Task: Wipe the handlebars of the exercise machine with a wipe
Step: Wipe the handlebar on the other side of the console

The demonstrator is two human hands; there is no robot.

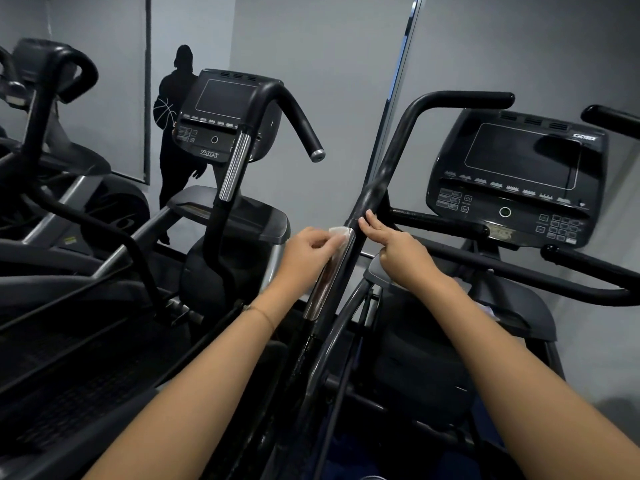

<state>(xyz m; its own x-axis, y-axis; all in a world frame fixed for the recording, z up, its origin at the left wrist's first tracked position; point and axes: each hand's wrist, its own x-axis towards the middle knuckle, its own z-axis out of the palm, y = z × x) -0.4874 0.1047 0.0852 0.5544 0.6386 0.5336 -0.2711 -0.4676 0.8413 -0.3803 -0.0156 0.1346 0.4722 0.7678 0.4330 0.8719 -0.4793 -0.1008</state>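
A black handlebar (388, 161) of the exercise machine rises from the bottom centre toward the upper right, with a shiny metal grip plate (329, 278) on its left side. My left hand (310, 251) pinches a small white wipe (337, 232) against the top of that plate. On the other side of the bar, my right hand (398, 247) touches it with its fingertips, fingers loosely bent.
The machine's console (519, 174) sits at the right, with further black bars (519, 268) below it. A second machine with console (225, 112) and handlebar (298, 116) stands left of centre. More equipment fills the left. Grey walls lie behind.
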